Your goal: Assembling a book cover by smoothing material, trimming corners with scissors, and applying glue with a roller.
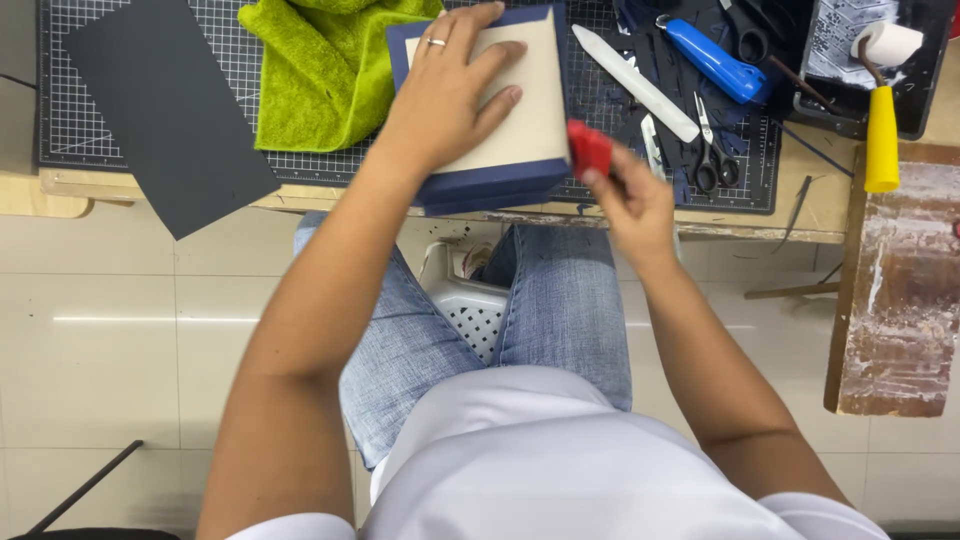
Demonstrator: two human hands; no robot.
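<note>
The wooden bench (800,215) is seen from above, its near edge running across the upper part of the view; most of its top is covered by a dark gridded cutting mat (100,60); a large sheet of dark grey card (165,110) is laid slantwise over the mat's left part and hangs past the bench's near edge; a crumpled lime-green towel (320,70) is spread just right of it, toward the far edge.

A square box covered in navy blue with a beige board face (520,110) is set at the near edge of the bench, near its middle, partly overhanging; it touches the towel; the left hand (445,95) is pressed flat on the beige face, fingers spread and closed on nothing; a ring is worn on one finger.

The right hand (630,205) is held just right of the box's near right corner; a small red block-shaped tool (589,148) is pinched between its thumb and fingertips and is laid against that corner.

Farther right on the mat are placed a long white bone folder (635,83), a blue-handled cutter (712,58) and small black-handled scissors (712,150); at the bench's right edge a paint roller with a yellow handle (881,125) is rested against a black tray (925,90).
</note>
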